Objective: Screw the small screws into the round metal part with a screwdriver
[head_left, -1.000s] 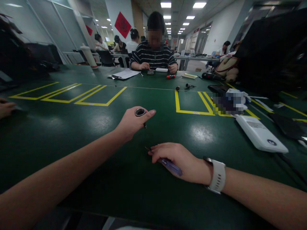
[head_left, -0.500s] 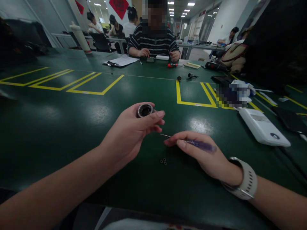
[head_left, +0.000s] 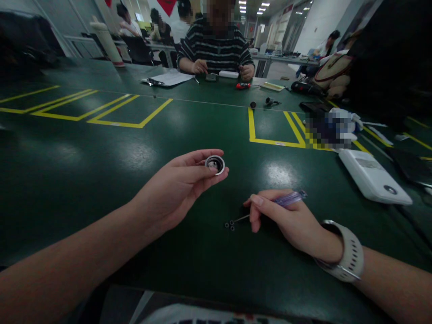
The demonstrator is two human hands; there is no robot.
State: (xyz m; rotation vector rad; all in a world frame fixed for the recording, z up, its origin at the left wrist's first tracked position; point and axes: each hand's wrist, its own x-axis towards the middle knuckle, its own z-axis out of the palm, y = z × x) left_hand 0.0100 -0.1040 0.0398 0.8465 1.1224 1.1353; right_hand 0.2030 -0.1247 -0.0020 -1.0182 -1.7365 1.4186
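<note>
Between the thumb and fingers of my left hand (head_left: 184, 182) is a round metal ring-shaped part (head_left: 215, 165), its open face tilted toward me and its inside dark with lighter spots. My right hand (head_left: 281, 213) is closed like a pen grip around a small screwdriver (head_left: 288, 198) with a clear purple handle. The thin shaft points down and left, its tip at a little cluster of small dark rings (head_left: 231, 223) on the table. Whether the tip touches one of them I cannot tell.
The green table (head_left: 135, 198) carries yellow tape outlines. To the right lies a white power bank (head_left: 374, 176) with a cable. Farther back are a red screwdriver (head_left: 243, 86), two small dark metal parts (head_left: 270, 101), papers (head_left: 172, 77) and a seated person (head_left: 216, 49).
My left hand has turned the ring-shaped part so its opening faces me more, and moved it slightly right. The screwdriver has tipped downward, its tip going from near my left fingers to the small rings.
</note>
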